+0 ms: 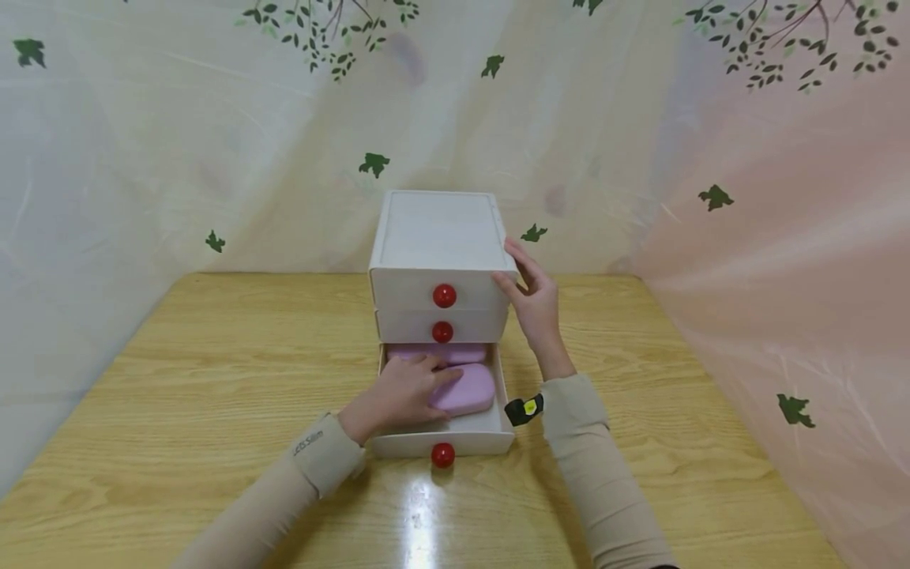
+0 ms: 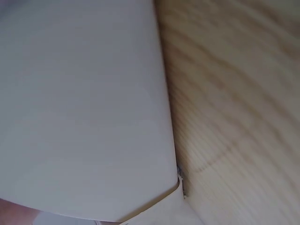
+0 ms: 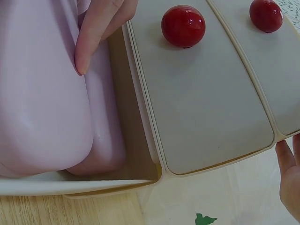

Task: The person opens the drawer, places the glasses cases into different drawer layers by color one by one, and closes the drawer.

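Note:
A white drawer unit (image 1: 444,229) stands on the table with its bottom drawer (image 1: 462,444) pulled out. Inside lie two lilac rounded cases, a front case (image 1: 472,390) and a rear case (image 1: 469,352). My left hand (image 1: 401,391) reaches into the drawer and holds the front case, thumb on its near side and fingers at its far edge. In the right wrist view, fingertips (image 3: 83,65) dip between the two cases. My right hand (image 1: 535,308) rests against the unit's upper right corner, its fingers fairly straight. The left wrist view mostly shows a white drawer surface (image 2: 84,108).
Red round knobs mark the drawers, including the top knob (image 1: 444,295) and the bottom knob (image 1: 443,455). The two upper drawers are closed. Under everything is a wooden table (image 1: 270,356), with a leaf-patterned curtain (image 1: 284,182) behind it. A black strap device (image 1: 524,410) sits by the right cuff.

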Motion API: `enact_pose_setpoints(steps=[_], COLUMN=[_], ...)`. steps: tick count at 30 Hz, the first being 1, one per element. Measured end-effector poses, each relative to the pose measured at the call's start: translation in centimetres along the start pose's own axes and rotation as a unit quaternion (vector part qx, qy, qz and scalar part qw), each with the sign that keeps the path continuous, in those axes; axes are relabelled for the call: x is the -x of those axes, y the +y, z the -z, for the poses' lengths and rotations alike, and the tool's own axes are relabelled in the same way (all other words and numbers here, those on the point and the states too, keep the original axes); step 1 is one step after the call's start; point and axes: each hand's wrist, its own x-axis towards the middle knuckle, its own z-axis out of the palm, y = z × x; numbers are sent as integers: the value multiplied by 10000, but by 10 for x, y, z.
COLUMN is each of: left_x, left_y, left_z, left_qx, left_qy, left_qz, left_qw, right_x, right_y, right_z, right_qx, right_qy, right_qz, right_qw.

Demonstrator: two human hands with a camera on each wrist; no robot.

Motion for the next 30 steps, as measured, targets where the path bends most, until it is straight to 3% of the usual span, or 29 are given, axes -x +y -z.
enact_pose_setpoints(steps=[9,18,25,30], left_x=[3,11,21,30], left_y=[1,-1,-4,-3], left_z=[2,12,21,27], left_qx=[328,833,882,1073], left_qy=[-154,178,835,1456], left_qz=[109,194,-62,-306], left_qw=[9993,9962,9926,9830], right_x=[0,-1,-1,0], right_y=[2,4,1,0], right_z=[0,0,0,0], right_qx=[6,21,56,43], right_qy=[-4,4,21,19], right_qz=[18,33,58,44], right_qw=[10000,10000,10000,10000])
